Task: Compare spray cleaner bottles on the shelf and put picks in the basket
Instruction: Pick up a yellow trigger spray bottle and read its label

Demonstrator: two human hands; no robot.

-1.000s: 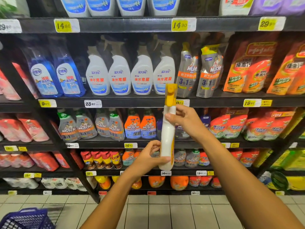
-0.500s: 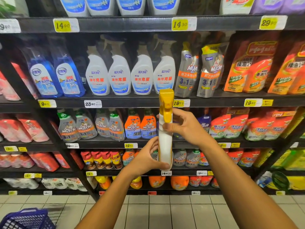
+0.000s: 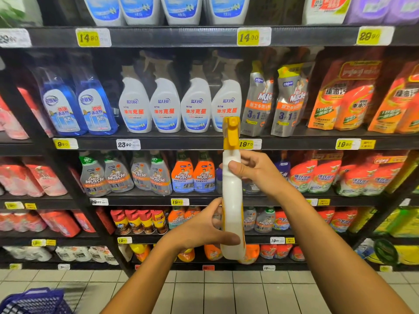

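I hold a white spray bottle [image 3: 232,200] with a yellow trigger head upright in front of the shelves, its narrow edge turned toward me. My left hand [image 3: 201,227] grips its lower body, thumb across the front. My right hand [image 3: 256,171] grips its upper part just under the yellow head. A dark blue basket [image 3: 34,301] shows at the bottom left corner on the tiled floor.
Black shelves [image 3: 204,143] carry white spray bottles [image 3: 165,105], blue glass cleaner bottles [image 3: 79,107], grey and orange Mr Muscle bottles [image 3: 158,175] and orange refill pouches [image 3: 340,98]. Yellow price tags line the shelf edges. Pale floor tiles lie below.
The bottle has turned about its upright axis so its narrow edge faces me, and it has sunk slightly. Both hands stayed on it.
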